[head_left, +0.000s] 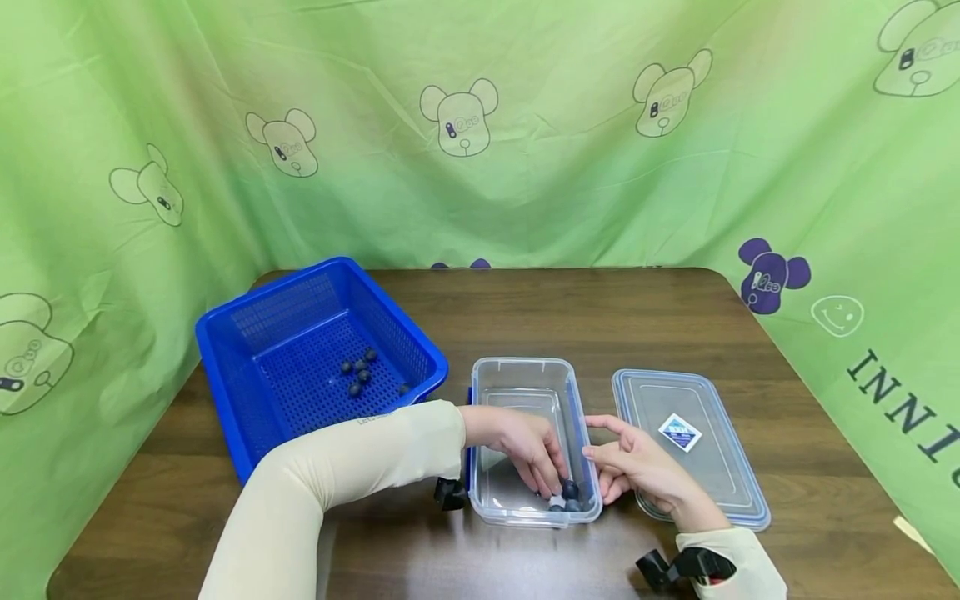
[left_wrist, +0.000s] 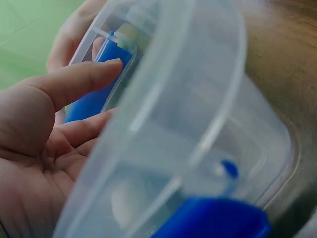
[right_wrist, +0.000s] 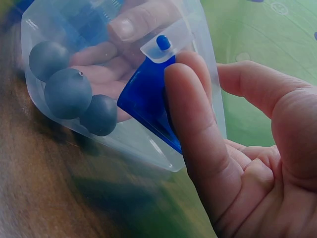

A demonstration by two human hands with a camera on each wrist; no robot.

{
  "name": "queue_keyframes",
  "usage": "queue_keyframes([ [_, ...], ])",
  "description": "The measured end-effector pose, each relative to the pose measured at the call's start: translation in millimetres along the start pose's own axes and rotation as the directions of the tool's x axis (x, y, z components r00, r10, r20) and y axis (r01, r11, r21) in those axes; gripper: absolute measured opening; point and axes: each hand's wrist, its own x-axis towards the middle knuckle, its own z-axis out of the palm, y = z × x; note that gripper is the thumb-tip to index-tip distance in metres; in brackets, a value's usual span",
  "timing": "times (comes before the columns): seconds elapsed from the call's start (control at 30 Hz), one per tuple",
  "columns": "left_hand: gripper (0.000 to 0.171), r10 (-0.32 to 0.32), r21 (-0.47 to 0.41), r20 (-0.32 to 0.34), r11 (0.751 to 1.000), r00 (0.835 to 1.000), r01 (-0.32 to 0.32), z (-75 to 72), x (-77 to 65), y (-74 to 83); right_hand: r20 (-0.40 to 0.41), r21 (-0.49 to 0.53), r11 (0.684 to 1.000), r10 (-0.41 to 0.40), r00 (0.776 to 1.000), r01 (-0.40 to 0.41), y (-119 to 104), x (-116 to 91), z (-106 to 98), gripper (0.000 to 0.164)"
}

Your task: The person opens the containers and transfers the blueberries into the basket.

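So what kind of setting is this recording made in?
Probably a staged recording booth rather than a home: a green cartoon-bear curtain walls in a small wooden table, which carries only a blue basket, a clear container and its lid.

Blue basket (head_left: 247,333), dark blue-grey balls (right_wrist: 68,92), clear box (head_left: 525,392), perhaps blue-clipped.

Left hand (head_left: 525,446) in tub (head_left: 525,375) (clear)

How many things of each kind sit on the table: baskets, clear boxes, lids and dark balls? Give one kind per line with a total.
Blue basket: 1
Clear box: 1
Lid: 1
Dark balls in basket: 6
Dark balls in box: 3
Total: 12
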Motion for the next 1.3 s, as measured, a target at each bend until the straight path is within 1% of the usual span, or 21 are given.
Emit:
queue_keyframes([
  [0.17,0.012,-0.004,0.007,0.026,1.000,1.000,0.004,6.5,1.5,1.4,-0.003,-0.004,1.000,-0.002,1.000,0.002,0,0,0,0.066],
  [0.33,0.007,-0.014,0.002,0.036,1.000,0.999,0.013,12.9,6.7,-0.5,0.002,-0.001,1.000,-0.005,1.000,0.005,0,0,0,0.066],
  [0.53,0.011,-0.034,0.027,0.068,0.999,0.997,0.033,15.1,9.7,-2.3,0.009,0.006,1.000,-0.009,1.000,0.009,1,0,0,0.065],
  [0.67,0.013,-0.032,0.030,0.082,0.999,0.996,0.030,14.7,9.0,-1.0,0.009,0.003,1.000,-0.014,1.000,0.014,1,0,0,0.065],
  [0.97,0.010,-0.004,0.005,0.035,1.000,0.999,0.003,13.2,11.0,-3.4,0.016,0.001,1.000,-0.021,1.000,0.021,1,0,-1,0.065],
  [1.2,0.013,0.016,-0.007,0.037,1.000,0.999,-0.015,6.3,4.9,-0.4,0.010,-0.003,1.000,-0.013,1.000,0.013,2,0,-1,0.065],
  [1.3,0.014,0.045,-0.020,0.024,0.999,0.999,-0.045,1.6,1.1,1.9,0.006,-0.008,1.000,-0.012,1.000,0.012,1,0,-1,0.065],
])
